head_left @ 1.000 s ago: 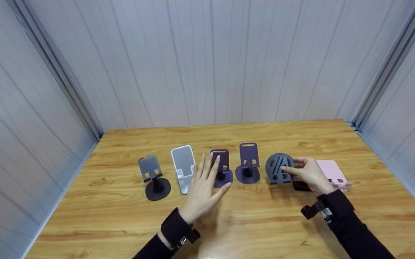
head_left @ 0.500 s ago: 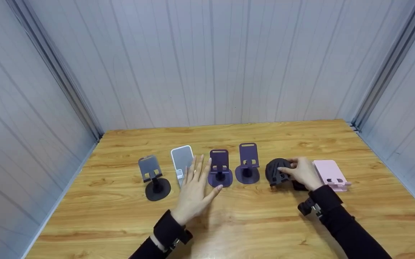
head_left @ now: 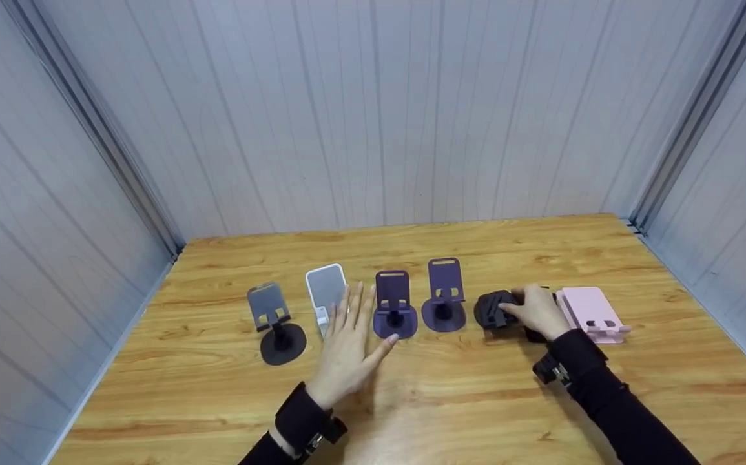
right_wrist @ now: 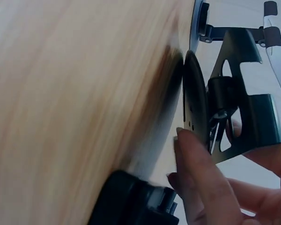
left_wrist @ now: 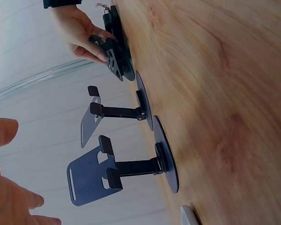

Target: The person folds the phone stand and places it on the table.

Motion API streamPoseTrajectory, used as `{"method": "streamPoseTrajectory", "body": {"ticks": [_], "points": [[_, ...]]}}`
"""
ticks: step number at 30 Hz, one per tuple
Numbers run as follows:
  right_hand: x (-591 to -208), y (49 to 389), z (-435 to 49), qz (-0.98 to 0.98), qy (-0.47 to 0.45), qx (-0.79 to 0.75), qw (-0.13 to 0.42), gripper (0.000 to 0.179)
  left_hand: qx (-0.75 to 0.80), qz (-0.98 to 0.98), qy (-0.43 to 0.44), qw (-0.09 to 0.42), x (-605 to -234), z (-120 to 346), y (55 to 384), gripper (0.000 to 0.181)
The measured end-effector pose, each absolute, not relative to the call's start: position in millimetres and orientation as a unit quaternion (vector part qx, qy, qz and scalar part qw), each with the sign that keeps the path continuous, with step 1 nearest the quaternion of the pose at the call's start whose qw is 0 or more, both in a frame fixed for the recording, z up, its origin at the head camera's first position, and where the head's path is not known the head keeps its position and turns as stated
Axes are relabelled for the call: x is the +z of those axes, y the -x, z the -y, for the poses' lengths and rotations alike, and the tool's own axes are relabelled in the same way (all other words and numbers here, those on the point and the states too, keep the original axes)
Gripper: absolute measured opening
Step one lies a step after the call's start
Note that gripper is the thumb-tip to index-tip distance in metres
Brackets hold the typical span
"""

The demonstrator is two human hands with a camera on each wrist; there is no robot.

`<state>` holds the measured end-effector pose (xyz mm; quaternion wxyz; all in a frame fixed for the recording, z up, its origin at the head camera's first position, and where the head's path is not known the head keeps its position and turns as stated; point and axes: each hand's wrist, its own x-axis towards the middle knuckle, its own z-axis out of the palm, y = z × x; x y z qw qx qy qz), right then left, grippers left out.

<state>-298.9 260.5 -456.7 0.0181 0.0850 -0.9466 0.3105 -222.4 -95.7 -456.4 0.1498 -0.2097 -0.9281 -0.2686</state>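
My right hand (head_left: pixel 536 311) pinches a black folding phone stand (head_left: pixel 494 310) by its round base. In the right wrist view, that base (right_wrist: pixel 195 89) tilts close above the table, with a shadow beneath it. My left hand (head_left: pixel 345 358) has its fingers straight and spread, in front of the white phone stand (head_left: pixel 326 287), part of which it hides. Right of this hand stand two purple phone stands, the nearer one (head_left: pixel 393 290) and the farther one (head_left: pixel 445 279). Whether the left fingers touch anything cannot be told.
A grey phone stand (head_left: pixel 269 307) with a dark round base stands at the left. A pink phone stand (head_left: pixel 589 307) is right of my right hand. Another black object (right_wrist: pixel 126 199) lies partly hidden beside that hand. Panel walls enclose the wooden table (head_left: pixel 424 400).
My right hand has lowered the black phone stand and tipped its face from upright to nearly flat. My left hand has shifted slightly left, uncovering the nearer purple stand.
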Motion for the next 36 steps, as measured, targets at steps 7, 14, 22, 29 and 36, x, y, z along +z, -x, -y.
{"method": "streamPoseTrajectory", "body": {"ticks": [7,14,22,29,36], "points": [[-459,301,-257,0.952,-0.100,0.288,0.026,0.023,-0.278,0.926,0.208,0.149,-456,96,222,0.084],[-463,305,-256,0.952,-0.093,0.291,0.028,0.033,-0.281,0.925,0.207,0.151,-456,96,222,0.085],[-465,302,-252,0.960,-0.097,0.261,0.037,0.029,-0.286,0.924,0.209,0.144,-456,96,223,0.085],[-458,297,-238,0.983,-0.077,0.164,0.030,0.028,-0.283,0.924,0.213,0.143,-455,97,223,0.085],[-456,293,-229,0.990,-0.061,0.098,0.083,0.028,-0.282,0.923,0.217,0.149,-455,96,224,0.084]]}}
